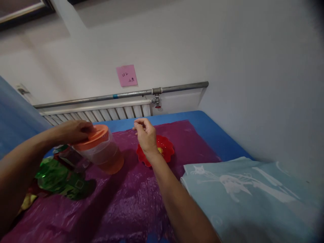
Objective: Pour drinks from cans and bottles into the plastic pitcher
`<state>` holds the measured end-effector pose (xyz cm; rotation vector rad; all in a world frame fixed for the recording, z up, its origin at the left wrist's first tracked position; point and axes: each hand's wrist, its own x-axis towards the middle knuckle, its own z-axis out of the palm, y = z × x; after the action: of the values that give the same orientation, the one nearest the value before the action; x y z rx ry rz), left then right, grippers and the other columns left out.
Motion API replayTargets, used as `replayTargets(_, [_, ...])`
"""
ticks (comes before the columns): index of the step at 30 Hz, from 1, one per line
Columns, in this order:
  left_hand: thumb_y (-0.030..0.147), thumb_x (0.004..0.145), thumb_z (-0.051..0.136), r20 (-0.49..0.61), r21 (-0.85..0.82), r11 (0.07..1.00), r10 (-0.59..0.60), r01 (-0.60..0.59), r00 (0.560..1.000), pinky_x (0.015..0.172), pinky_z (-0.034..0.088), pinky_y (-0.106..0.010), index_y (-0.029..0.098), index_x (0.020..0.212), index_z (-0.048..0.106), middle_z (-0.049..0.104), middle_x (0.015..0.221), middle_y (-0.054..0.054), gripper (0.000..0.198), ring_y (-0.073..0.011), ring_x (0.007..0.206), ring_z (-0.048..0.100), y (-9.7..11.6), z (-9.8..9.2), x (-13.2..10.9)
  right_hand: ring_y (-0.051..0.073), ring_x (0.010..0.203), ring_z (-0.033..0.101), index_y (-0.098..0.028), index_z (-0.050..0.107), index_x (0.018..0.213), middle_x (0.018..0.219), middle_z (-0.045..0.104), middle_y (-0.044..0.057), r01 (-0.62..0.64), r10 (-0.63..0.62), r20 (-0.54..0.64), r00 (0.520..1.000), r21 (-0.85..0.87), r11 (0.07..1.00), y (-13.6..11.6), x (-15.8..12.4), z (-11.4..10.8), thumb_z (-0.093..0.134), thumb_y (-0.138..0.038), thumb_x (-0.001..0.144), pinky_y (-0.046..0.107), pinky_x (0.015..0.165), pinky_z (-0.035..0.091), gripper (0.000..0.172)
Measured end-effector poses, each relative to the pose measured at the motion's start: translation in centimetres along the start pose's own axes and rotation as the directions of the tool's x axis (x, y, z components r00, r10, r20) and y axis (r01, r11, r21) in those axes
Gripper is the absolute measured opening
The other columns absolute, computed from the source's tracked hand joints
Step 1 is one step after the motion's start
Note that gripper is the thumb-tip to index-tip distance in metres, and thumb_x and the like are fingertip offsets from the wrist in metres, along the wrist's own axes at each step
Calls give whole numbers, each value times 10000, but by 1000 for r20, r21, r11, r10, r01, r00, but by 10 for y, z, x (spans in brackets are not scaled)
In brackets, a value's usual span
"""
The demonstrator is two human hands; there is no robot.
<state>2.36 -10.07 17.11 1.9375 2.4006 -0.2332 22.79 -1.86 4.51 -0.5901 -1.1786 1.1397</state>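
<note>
l. hand clamped over orange lid of clear jar, fingers pressed onto lid top. jar tilted, lid end to the left, base on purple sheet left of centre, orange stuff in bottom. r. hand raised over red dish, fingers loosely curled, thumb & forefinger tips close, can't tell if pinching anything. dish on sheet near jar, apart from it. green wrappers just left of jar. pale blue cloth w/ white cat print at right. pink note on wall above radiator.
</note>
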Motion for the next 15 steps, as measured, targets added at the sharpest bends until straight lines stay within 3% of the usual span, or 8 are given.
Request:
replayTargets(8, [252, 778, 358, -27, 48, 996, 75, -74, 997, 773, 371, -254, 123, 1044, 594, 654, 900, -33, 378, -192, 847, 587, -5, 18, 4, 128, 696, 599, -229, 592, 802, 797, 628, -24, 14, -13, 16, 1000, -7, 1000, 6, 1, -1, 549, -243, 807, 274, 707, 486, 46])
replayTargets(15, [123, 758, 315, -68, 136, 973, 197, -187, 978, 819, 387, -288, 100, 990, 597, 651, 962, -87, 366, -205, 910, 575, -10, 28, 12, 147, 754, 617, -235, 588, 800, 829, 642, -11, 66, -64, 25, 998, -43, 997, 14, 2, 0, 546, -235, 814, 295, 744, 509, 45])
